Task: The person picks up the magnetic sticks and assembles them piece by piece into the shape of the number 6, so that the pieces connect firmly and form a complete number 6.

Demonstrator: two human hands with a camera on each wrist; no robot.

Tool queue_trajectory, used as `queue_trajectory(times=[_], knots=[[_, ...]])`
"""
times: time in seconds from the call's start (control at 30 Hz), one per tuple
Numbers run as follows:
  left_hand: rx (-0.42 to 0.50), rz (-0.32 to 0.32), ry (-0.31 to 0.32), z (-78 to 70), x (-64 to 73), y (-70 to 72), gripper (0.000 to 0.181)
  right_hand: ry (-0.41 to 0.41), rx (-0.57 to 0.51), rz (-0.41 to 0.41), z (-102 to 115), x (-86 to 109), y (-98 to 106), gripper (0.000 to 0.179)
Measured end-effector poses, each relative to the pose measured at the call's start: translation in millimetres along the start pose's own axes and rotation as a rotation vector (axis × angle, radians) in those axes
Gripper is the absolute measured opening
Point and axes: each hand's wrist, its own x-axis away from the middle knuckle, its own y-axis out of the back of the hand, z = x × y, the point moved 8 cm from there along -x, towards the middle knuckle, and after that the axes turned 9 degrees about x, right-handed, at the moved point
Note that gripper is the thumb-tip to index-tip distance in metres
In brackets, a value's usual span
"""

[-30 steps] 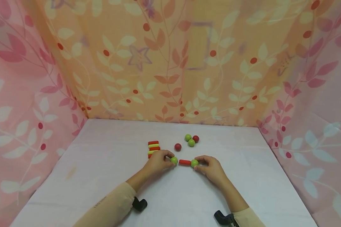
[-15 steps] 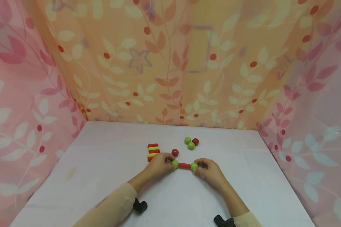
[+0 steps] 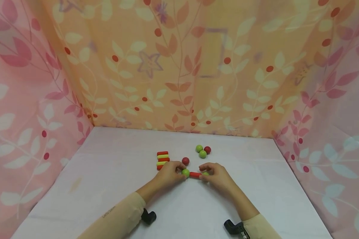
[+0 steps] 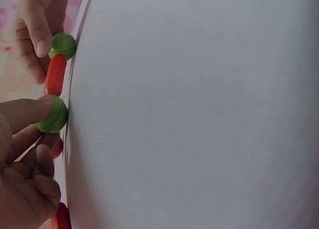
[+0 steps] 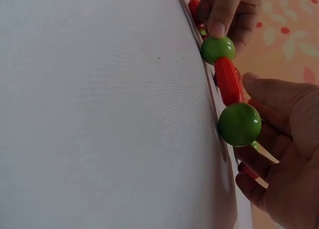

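Observation:
A red ridged rod (image 3: 194, 174) lies between two glossy green balls, one at each end. My left hand (image 3: 168, 173) pinches the left green ball (image 4: 54, 115) between thumb and fingers. At the other end, the right green ball (image 5: 239, 124) meets the rod's tip. My right hand (image 3: 217, 175) is loosely spread around this ball, its thumb (image 5: 269, 92) raised beside the rod and its fingers behind the ball, not gripping it. In the head view that hand partly hides the right ball.
Red and yellow rods (image 3: 163, 159) lie in a stacked row behind my left hand. A lone red ball (image 3: 185, 161) sits just beyond the left green ball. Farther back, two green balls (image 3: 202, 154) and a red ball (image 3: 207, 150) cluster together. Patterned curtains (image 3: 179, 83) enclose the white table.
The left green ball has come rightward up to the rod's end, in my left hand. My right hand has loosened from the right green ball and shifted slightly left, over it.

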Motion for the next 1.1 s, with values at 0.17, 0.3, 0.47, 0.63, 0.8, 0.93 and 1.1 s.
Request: queue_trajectory(times=[0.17,0.3,0.47,0.63,0.8,0.93,1.1], knots=[[-0.02,-0.007,-0.006,1.2,-2.0,0.1,0.03,0.035,0.016,0.038,3.6,-6.8,-6.0,0.031],[-0.023,-0.005,-0.008,1.6,-3.0,0.3,0.03,0.057,0.044,0.043,6.0,-9.6,-7.9,0.03],[-0.019,0.005,-0.018,1.8,-3.6,-0.4,0.03,0.072,0.055,0.048,8.2,-11.4,-10.7,0.029],[-0.015,0.008,-0.023,0.5,-3.9,-1.3,0.03,0.054,0.066,0.037,5.6,-13.7,-12.1,0.023],[-0.019,0.012,-0.033,-2.8,-3.0,-1.2,0.033,0.045,0.054,0.034,4.4,-15.2,-12.3,0.02],[-0.022,0.013,-0.026,-5.3,-0.8,3.2,0.035,0.056,0.053,0.038,6.5,-15.2,-12.9,0.02],[-0.016,-0.023,-0.043,-9.9,1.3,20.4,0.033,0.026,0.057,0.039,4.0,-14.7,-13.7,0.019]])
